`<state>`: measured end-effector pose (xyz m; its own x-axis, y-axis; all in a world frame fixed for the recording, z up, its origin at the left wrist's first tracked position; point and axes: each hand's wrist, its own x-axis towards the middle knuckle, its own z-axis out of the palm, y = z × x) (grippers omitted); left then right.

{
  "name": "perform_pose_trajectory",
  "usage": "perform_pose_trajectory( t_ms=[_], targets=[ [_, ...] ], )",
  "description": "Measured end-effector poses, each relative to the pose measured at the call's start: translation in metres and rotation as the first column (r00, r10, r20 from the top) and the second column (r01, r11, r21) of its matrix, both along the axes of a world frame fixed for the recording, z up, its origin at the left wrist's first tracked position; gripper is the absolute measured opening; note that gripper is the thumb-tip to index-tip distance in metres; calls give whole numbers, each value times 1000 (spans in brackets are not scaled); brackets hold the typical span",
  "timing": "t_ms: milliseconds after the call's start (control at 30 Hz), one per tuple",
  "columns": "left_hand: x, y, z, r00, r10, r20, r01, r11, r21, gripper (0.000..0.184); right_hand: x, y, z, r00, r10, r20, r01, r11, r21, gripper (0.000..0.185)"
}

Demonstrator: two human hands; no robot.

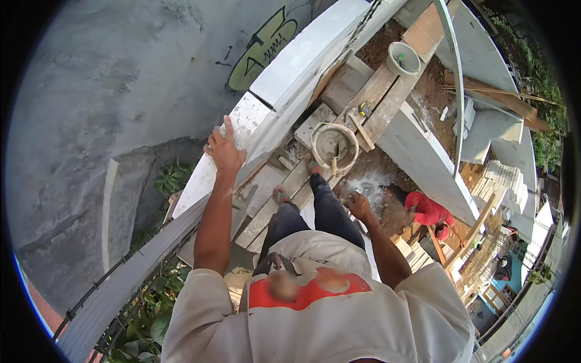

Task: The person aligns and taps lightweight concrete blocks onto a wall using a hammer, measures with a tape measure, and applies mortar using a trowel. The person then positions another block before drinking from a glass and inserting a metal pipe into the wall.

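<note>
My left hand (pixel 226 150) lies with fingers spread on the top of a white block wall (pixel 261 109), holding nothing. My right hand (pixel 358 206) hangs at my side, fingers loosely bent and apart, with no object visible in it. By my feet, on wooden planks (pixel 296 181), stands a bucket (pixel 316 140) with grey mortar inside and a trowel (pixel 334 164) leaning in it. A hammer (pixel 362 130) rests on the boards beside the bucket, near a yellow and black tape measure (pixel 364 109).
Farther along the boards sits a second pale bucket (pixel 403 58). A person in a red shirt (pixel 428 209) bends on the ground below, to the right. Stacked white blocks (pixel 501 184) and timber (pixel 493 97) lie beyond. A grey wall (pixel 78 133) rises at left.
</note>
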<state>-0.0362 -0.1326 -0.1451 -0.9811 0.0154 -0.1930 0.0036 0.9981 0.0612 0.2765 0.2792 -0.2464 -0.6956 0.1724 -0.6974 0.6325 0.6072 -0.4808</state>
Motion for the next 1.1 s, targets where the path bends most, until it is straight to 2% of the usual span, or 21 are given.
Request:
perform_pose_trajectory(
  t_ms=[67, 167, 233, 300, 367, 433, 500, 567, 633, 667, 733, 767, 800, 833, 867, 900, 933, 967, 1000, 1067, 1100],
  targets=[
    [0, 0, 4, 998, 20, 64, -20, 1000, 1, 136, -2, 1, 16, 993, -101, -67, 100, 995, -19, 58],
    [3, 6, 6, 996, 55, 68, -53, 998, -38, 130, 6, 5, 41, 993, -87, -79, 91, 994, 51, 55],
    [9, 9, -17, 988, 48, -148, -60, 995, -79, 126, 26, 8, 39, 987, -121, -101, 124, 992, 15, 55],
    [20, 23, 8, 976, 4, -217, -14, 999, -44, 124, 55, 28, 2, 1000, 18, -22, -16, 996, 85, 55],
    [48, 29, 46, 968, -82, -235, 128, 974, 187, 122, 75, 29, 10, 999, -48, 12, 49, 987, -151, 49],
    [79, 27, 43, 962, -203, -185, 257, 902, 346, 115, 99, 33, -9, 999, 24, 39, -21, 998, -67, 39],
    [111, 11, 28, 952, -305, -20, 265, 791, 551, 99, 108, 40, -24, 992, 114, 56, -113, 993, -16, 37],
    [147, -15, -18, 937, -330, 115, 185, 748, 637, 87, 110, 46, -33, 967, 250, 42, -250, 968, -7, 35],
    [172, -53, -7, 825, -288, 487, -128, 743, 656, 81, 101, 46, -43, 922, 385, -24, -386, 923, -7, 33],
    [184, -73, -22, 760, -261, 595, -233, 746, 624, 83, 92, 39, -40, 897, 437, -66, -438, 899, -3, 32],
    [231, -119, -50, 842, -108, 528, -249, 790, 559, 87, 67, 25, -41, 843, 510, -170, -514, 857, 22, 30],
    [261, -140, -80, 891, 9, 454, -270, 814, 514, 80, 47, 7, -15, 875, 468, -119, -469, 883, 24, 28],
    [284, -161, -97, 890, 67, 451, -316, 804, 504, 71, 24, -15, 15, 904, 423, -69, -422, 906, 30, 26],
    [299, -178, -106, 888, 119, 444, -355, 791, 498, 62, -9, -38, 41, 880, 415, 229, -455, 876, 160, 29],
    [314, -190, -107, 878, 170, 448, -397, 782, 480, 56, -5, -22, 4, 980, 193, -39, -197, 959, -206, 34],
    [329, -198, -108, 867, 217, 449, -434, 771, 465, 50, -18, -31, 20, 974, 215, -71, -220, 973, -74, 35],
    [342, -205, -105, 895, 220, 389, -411, 748, 521, 40, -42, -50, 44, 966, 240, -92, -235, 970, 64, 38],
    [351, -212, -110, 744, 279, 607, -615, 641, 459, 51, -46, -54, 30, 939, 230, -257, -212, 973, 96, 41],
    [348, -207, -104, 649, 304, 697, -666, 671, 327, 48, -47, -55, 14, 884, 227, -410, -188, 973, 133, 45],
    [350, -203, -98, 599, 229, 768, -646, 704, 294, 47, -56, -62, 9, 818, 204, -539, -181, 979, 95, 49],
    [349, -200, -95, 590, 176, 788, -627, 715, 309, 47, -55, -67, 11, 827, 167, -537, -135, 986, 99, 49]
  ],
)
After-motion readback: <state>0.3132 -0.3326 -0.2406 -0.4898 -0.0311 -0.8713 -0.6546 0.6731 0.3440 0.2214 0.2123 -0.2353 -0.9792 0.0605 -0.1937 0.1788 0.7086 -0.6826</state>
